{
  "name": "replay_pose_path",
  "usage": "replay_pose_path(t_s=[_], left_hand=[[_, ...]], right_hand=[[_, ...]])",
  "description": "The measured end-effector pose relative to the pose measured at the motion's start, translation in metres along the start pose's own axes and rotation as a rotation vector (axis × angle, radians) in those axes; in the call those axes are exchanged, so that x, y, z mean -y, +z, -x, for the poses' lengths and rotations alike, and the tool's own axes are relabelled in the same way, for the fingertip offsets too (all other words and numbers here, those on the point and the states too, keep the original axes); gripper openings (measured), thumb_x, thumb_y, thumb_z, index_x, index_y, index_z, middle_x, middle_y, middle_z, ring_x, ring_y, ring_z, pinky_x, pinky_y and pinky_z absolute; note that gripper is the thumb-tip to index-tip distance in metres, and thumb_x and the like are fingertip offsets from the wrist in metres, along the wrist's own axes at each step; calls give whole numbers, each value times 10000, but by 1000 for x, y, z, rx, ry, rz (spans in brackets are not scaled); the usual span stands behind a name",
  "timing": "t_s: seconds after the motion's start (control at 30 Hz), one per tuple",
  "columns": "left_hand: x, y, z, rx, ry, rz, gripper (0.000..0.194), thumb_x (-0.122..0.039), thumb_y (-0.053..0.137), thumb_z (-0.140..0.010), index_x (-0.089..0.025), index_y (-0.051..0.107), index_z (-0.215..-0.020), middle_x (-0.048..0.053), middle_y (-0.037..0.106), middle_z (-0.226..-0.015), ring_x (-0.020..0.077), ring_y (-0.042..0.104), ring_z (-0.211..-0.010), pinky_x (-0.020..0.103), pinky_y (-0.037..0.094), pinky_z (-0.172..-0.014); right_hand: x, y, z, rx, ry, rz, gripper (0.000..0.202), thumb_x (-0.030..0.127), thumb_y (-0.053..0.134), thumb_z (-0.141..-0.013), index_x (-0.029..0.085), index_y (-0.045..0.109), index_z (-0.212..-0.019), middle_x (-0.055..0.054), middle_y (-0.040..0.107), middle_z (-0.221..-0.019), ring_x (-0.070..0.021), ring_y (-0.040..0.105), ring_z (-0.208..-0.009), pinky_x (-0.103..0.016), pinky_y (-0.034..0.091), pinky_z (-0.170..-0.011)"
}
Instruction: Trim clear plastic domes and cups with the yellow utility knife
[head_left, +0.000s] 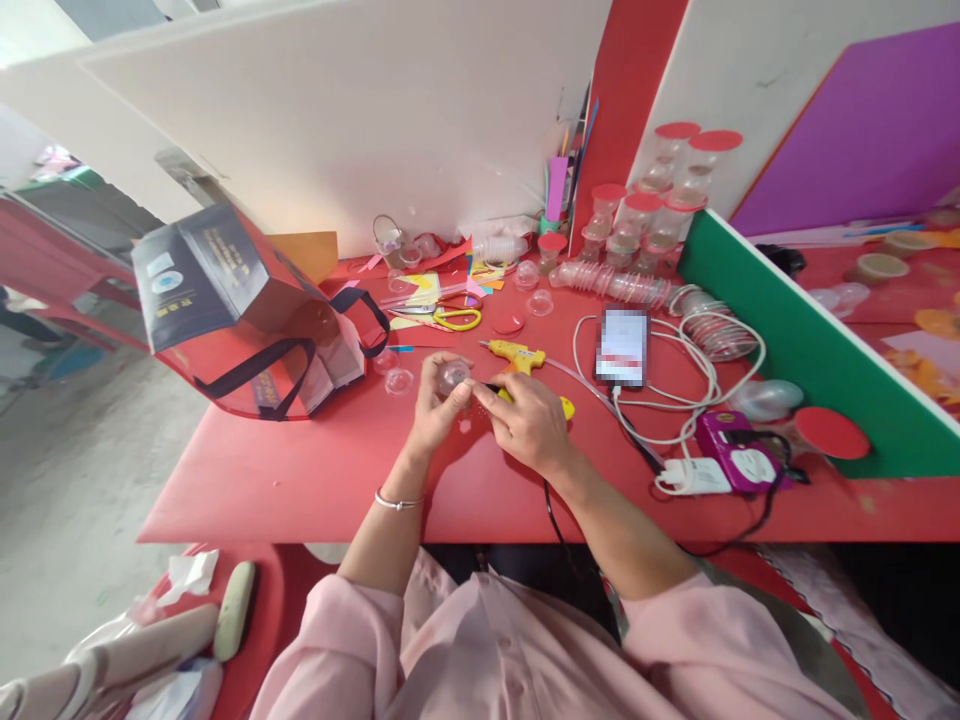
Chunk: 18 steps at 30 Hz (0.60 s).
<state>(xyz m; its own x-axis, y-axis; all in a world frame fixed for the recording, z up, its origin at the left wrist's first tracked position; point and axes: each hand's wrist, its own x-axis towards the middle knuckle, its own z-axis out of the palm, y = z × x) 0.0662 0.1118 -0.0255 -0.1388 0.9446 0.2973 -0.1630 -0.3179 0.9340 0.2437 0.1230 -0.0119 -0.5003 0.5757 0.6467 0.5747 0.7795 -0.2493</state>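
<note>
My left hand (pixel 437 405) is closed around a small clear plastic cup (pixel 453 376) over the table's front middle. Close beside it, my right hand (pixel 529 420) grips a slim yellow-and-black tool (pixel 505 396), its black front part pointing at the cup. Fingers cover most of the tool, so its exact kind is unclear. Just beyond the right hand lies a yellow glue gun (pixel 516 354). Another clear plastic cup (pixel 399 381) rests left of my hands. Farther back are scissors with yellow and red handles (pixel 456 318) and a red disc (pixel 508 321).
A red and dark-blue bag (pixel 247 310) stands at the left. On the right are a phone (pixel 622 345), looped white cable, a purple power socket (pixel 742 452) and a green partition (pixel 802 360). Stacked clear cups (pixel 615 283) and red-topped containers (pixel 641 225) line the back.
</note>
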Motion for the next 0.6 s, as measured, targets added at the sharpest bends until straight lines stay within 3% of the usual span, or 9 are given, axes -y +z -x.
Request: replay_pose_path(t_s=[0.4, 0.6], left_hand=[[2, 2, 0, 22, -26, 42, 433, -450, 777, -844, -269, 538, -1156, 40, 640, -1127, 50, 537, -562, 214, 486, -518], [0, 4, -1, -73, 21, 17, 387, -415, 765, -862, -259, 546, -1140, 28, 650, -997, 105, 615, -690, 210, 496, -552]], right_hand=[[2, 5, 2, -25, 76, 16, 515, 169, 550, -959, 367, 591, -1433, -61, 660, -1035, -206, 586, -934, -336, 474, -797], [-2, 3, 1, -61, 164, 63, 511, 131, 535, -943, 325, 622, -1408, -74, 674, -1047, -214, 605, -936, -337, 485, -793]])
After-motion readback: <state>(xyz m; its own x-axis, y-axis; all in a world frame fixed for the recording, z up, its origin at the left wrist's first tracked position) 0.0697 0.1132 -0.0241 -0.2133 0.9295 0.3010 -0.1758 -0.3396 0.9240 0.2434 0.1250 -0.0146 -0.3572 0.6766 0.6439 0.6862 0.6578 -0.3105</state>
